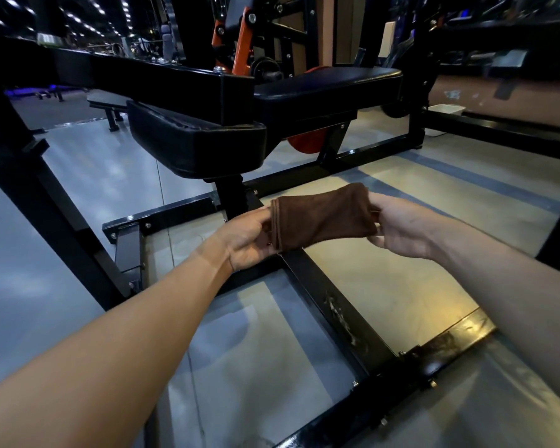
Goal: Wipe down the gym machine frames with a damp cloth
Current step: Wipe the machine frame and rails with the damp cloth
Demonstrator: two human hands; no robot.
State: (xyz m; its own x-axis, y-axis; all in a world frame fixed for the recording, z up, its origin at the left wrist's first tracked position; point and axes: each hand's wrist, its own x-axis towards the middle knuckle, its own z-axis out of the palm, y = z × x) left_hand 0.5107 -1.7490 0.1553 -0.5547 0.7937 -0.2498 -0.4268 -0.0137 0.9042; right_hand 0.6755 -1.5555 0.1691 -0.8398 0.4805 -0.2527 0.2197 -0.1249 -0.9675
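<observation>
two hands hold a folded brown cloth [322, 218] above a black gym machine frame [333, 305].

the left hand [248, 242] pinches the cloth's left edge and the right hand [401, 229] grips its right edge; the cloth hides most fingertips on both. it hangs in the air just over the frame's floor bar, below the near black seat pad [198, 145]. a second pad [330, 80] sits farther right. an orange weight plate [306, 143] is mostly hidden behind the frame. the far gym is dark and hard to make out.
</observation>
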